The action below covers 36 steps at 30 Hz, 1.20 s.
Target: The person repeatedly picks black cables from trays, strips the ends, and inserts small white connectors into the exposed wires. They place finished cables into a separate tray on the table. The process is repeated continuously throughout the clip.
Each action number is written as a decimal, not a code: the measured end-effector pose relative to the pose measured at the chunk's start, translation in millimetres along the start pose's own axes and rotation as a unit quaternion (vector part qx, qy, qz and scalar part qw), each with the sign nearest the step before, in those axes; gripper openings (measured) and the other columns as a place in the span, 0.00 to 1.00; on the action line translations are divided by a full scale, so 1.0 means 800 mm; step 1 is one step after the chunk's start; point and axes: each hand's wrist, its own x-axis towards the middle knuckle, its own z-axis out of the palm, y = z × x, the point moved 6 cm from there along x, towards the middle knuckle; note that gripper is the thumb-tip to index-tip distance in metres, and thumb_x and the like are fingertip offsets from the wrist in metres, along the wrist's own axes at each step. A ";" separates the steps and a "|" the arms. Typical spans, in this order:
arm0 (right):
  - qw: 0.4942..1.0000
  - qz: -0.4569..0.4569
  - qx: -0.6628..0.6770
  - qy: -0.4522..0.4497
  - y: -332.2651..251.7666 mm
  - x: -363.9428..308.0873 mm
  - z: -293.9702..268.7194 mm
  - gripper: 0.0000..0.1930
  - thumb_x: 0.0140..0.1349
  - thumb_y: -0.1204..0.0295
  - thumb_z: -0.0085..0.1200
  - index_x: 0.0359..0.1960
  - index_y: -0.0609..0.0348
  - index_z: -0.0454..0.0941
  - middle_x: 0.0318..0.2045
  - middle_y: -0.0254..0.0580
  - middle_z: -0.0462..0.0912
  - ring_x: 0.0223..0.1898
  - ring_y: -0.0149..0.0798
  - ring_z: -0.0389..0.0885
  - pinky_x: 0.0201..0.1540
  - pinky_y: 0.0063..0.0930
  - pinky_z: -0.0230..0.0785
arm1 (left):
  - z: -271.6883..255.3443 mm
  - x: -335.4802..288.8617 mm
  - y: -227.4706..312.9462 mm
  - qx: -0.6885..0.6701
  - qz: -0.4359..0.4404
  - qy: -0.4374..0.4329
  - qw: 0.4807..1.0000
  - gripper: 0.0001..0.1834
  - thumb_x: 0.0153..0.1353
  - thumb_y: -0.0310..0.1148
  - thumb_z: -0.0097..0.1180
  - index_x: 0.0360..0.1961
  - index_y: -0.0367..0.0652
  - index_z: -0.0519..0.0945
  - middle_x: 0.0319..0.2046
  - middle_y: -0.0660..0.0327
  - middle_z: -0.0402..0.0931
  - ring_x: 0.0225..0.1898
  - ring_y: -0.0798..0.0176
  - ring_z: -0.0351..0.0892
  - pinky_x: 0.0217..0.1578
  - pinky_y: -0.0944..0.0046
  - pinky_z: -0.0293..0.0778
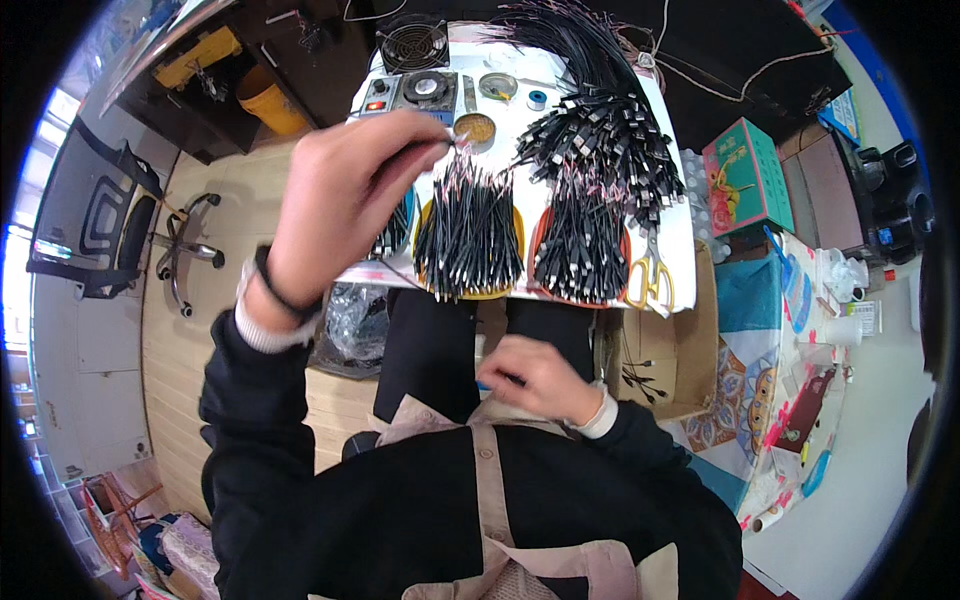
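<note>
My left hand (350,195) is raised over the table's near left part, thumb and fingers pinched on a thin wire end whose pale tips show beside a round tin (474,132) of amber material. My right hand (540,378) is curled low over my lap; a small blue bit shows at its fingers, the rest of what it holds being hidden. Between the hands and the tin lies a bundle of short black cables (468,235) in a yellow-rimmed tray, metal plugs toward me and pinkish wire ends away. A similar cable bundle (582,240) fills an orange-red tray to the right.
Gold-handled scissors (652,280) lie at the table's right edge. Behind stand a control box (425,92) with a red switch, a small fan (412,45), a solder spool (537,100) and a large cable heap (605,140). A cardboard box (690,345) stands right of my legs.
</note>
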 end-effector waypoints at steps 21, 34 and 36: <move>0.987 0.064 0.099 -0.105 0.113 -0.015 0.046 0.07 0.63 0.69 0.55 0.34 0.60 0.77 0.31 0.40 0.81 0.35 0.43 0.79 0.40 0.35 0.74 | 0.233 0.091 -0.230 0.168 -0.008 -0.275 0.947 0.06 0.56 0.28 0.58 0.32 0.38 0.83 0.32 0.49 0.80 0.37 0.46 0.81 0.41 0.53 0.78; 0.986 0.082 0.103 -0.099 0.109 -0.015 0.043 0.07 0.64 0.69 0.54 0.34 0.60 0.77 0.30 0.42 0.80 0.36 0.45 0.79 0.40 0.36 0.73 | 0.197 0.093 -0.212 0.131 0.002 -0.207 0.970 0.06 0.55 0.26 0.58 0.33 0.36 0.82 0.30 0.48 0.79 0.35 0.45 0.79 0.38 0.53 0.75; 0.987 0.086 0.095 -0.096 0.108 -0.015 0.044 0.08 0.64 0.69 0.53 0.34 0.60 0.76 0.29 0.43 0.79 0.36 0.45 0.79 0.40 0.37 0.72 | 0.171 0.091 -0.202 0.113 0.015 -0.163 0.980 0.06 0.56 0.27 0.58 0.34 0.36 0.82 0.30 0.48 0.79 0.35 0.44 0.79 0.38 0.53 0.75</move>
